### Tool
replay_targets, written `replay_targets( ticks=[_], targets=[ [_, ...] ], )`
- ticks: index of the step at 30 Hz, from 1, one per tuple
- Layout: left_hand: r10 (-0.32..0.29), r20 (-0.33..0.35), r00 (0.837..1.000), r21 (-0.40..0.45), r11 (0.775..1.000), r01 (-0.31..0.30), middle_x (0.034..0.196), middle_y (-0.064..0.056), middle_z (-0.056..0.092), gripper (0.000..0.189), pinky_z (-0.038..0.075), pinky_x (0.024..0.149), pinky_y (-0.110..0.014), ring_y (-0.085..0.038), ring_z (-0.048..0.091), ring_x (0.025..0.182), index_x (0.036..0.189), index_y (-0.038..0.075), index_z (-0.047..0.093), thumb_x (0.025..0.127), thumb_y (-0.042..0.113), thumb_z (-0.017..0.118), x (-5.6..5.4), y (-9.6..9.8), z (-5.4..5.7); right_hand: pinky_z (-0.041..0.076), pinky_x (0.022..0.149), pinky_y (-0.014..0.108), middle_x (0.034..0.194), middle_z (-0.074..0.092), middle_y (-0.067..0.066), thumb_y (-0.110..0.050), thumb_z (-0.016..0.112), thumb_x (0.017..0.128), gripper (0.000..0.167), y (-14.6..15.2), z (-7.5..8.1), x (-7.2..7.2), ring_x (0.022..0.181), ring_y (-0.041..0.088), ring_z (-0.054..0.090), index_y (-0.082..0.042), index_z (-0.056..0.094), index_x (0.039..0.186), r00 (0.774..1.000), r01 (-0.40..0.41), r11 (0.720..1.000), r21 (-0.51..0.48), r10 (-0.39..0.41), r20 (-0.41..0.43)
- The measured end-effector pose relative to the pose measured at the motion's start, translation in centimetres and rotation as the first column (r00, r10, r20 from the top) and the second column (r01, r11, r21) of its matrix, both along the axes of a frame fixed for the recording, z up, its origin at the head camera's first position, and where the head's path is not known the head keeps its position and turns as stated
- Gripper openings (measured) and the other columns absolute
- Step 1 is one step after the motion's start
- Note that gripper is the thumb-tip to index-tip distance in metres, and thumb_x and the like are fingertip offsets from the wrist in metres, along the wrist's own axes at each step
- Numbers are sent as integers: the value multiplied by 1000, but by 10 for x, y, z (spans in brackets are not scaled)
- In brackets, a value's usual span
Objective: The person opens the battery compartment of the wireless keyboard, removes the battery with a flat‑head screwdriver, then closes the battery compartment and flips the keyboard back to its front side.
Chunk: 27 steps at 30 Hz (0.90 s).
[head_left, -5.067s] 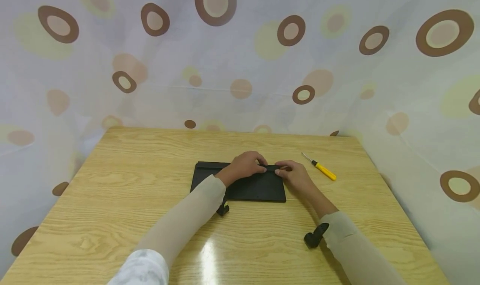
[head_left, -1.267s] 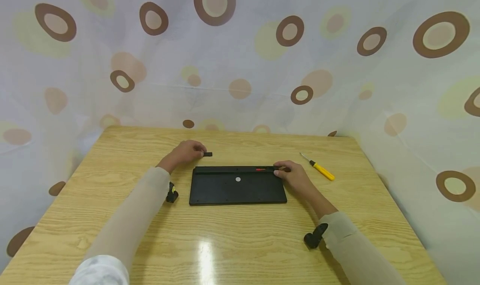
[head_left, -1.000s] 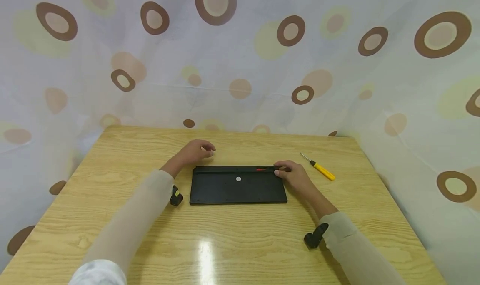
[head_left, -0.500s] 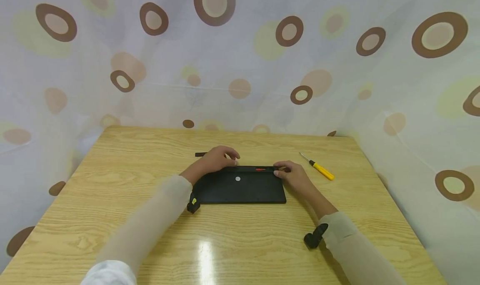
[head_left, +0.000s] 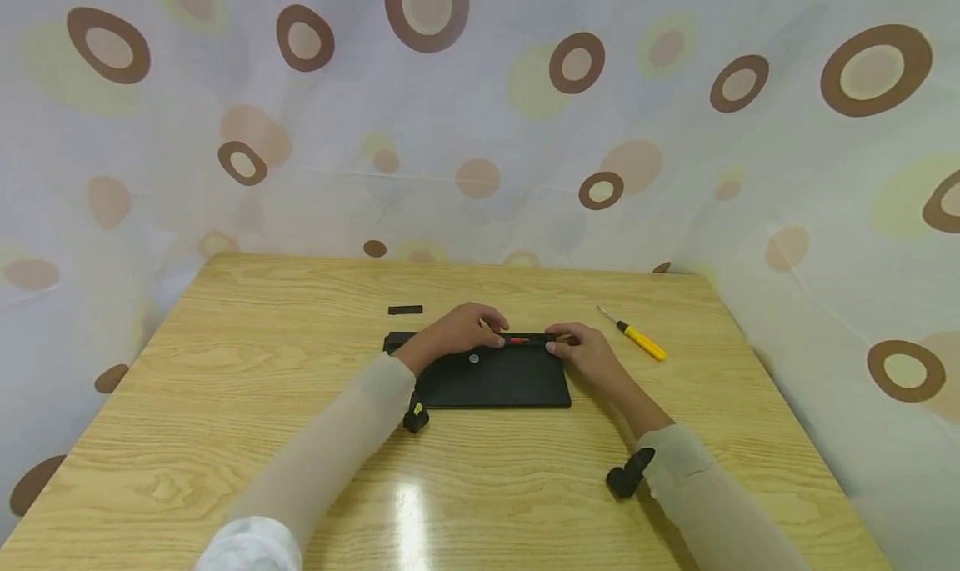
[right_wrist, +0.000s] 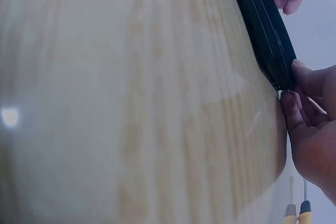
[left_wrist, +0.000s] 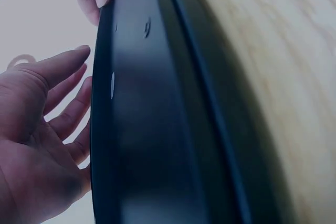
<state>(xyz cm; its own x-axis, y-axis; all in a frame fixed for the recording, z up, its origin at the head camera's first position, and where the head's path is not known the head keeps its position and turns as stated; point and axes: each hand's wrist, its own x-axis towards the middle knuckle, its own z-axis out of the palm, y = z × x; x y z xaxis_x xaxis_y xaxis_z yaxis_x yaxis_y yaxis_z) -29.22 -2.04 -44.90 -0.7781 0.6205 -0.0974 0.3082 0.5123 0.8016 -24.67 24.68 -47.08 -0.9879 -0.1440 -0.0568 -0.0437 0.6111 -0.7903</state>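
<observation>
A black keyboard point(head_left: 510, 383) lies underside up on the table, a small white round spot near its middle. In the raised strip along its far edge, a battery compartment stands uncovered, with a red battery point(head_left: 519, 339) showing inside. My right hand point(head_left: 592, 354) pinches the keyboard's far right corner between thumb and fingers. Over the far edge, just left of the compartment, hovers my left hand point(head_left: 459, 329), its fingers loosely bent and holding nothing; the left wrist view shows its thumb and fingers spread beside the edge. The small black battery cover point(head_left: 406, 310) lies behind the keyboard's left part.
A screwdriver point(head_left: 643, 342) with a yellow handle lies on the wooden table point(head_left: 525, 488), right of the keyboard. Behind the table hangs a white cloth point(head_left: 420, 212) patterned with brown rings. Each wrist wears a small black camera point(head_left: 624, 479).
My left hand lifted the battery cover off, set it down behind the keyboard and let go. It then came back right to the compartment, where the red battery now shows. My right hand stayed put.
</observation>
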Motion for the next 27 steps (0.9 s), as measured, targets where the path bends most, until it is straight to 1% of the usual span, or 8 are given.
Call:
replay_targets(
  ticks=[11,17,19,21,22,25,26,27],
  targets=[
    [20,12,1000,-28,999,-19,127,-5,66,29,49,100,-42,-25,61,119,126,13,68,99,23,67,0,5,-4,46,98,48,130,63,17,-21,66,99,36,-3,2,-1,111,32,59,-8,66,132,1000,12,1000,10,-12,10],
    [19,15,1000,-24,1000,-18,128,-5,66,29,50,99,-42,-25,60,120,126,13,68,99,22,67,0,6,-4,50,97,44,130,63,16,-22,64,100,40,2,3,1,113,30,62,-8,61,138,1000,15,999,-45,-14,24],
    [17,19,1000,-17,1000,-17,128,-6,66,28,50,100,-43,-26,60,121,126,13,68,99,22,67,1,6,-4,53,94,40,130,62,17,-22,62,102,42,7,6,1,112,30,62,-6,58,141,1000,6,997,-72,-6,2],
    [16,22,1000,-12,1000,-16,128,-6,66,28,49,100,-43,-25,59,122,126,12,68,99,21,67,1,5,-4,54,91,39,130,61,21,-18,59,103,44,12,17,5,110,35,63,0,54,143,1000,0,994,-108,-1,-8],
    [16,22,1000,-11,1000,-16,128,-6,66,28,49,100,-42,-25,59,121,126,13,68,99,21,66,1,5,-4,55,88,37,131,60,22,-19,59,104,45,17,20,6,109,36,62,1,52,144,1000,5,993,-122,-6,-11],
    [13,19,1000,-10,1000,-13,128,-5,66,28,49,100,-42,-24,59,122,126,13,68,99,22,66,0,5,-5,56,85,36,133,58,23,-22,58,104,48,33,27,6,109,37,61,2,50,145,999,15,996,-87,-20,-49],
    [12,17,1000,-11,1000,-12,128,-5,66,28,49,100,-42,-24,59,122,126,13,68,99,22,66,0,5,-5,55,85,37,133,58,22,-23,58,104,47,39,29,6,109,37,60,1,51,144,997,23,998,-54,-27,-69],
    [12,17,1000,-12,1000,-12,128,-4,66,28,49,100,-42,-24,59,122,126,13,67,99,22,66,0,5,-6,54,85,36,134,58,21,-26,59,104,47,47,26,4,109,35,60,0,53,143,995,29,999,-15,-30,-98]
  ],
)
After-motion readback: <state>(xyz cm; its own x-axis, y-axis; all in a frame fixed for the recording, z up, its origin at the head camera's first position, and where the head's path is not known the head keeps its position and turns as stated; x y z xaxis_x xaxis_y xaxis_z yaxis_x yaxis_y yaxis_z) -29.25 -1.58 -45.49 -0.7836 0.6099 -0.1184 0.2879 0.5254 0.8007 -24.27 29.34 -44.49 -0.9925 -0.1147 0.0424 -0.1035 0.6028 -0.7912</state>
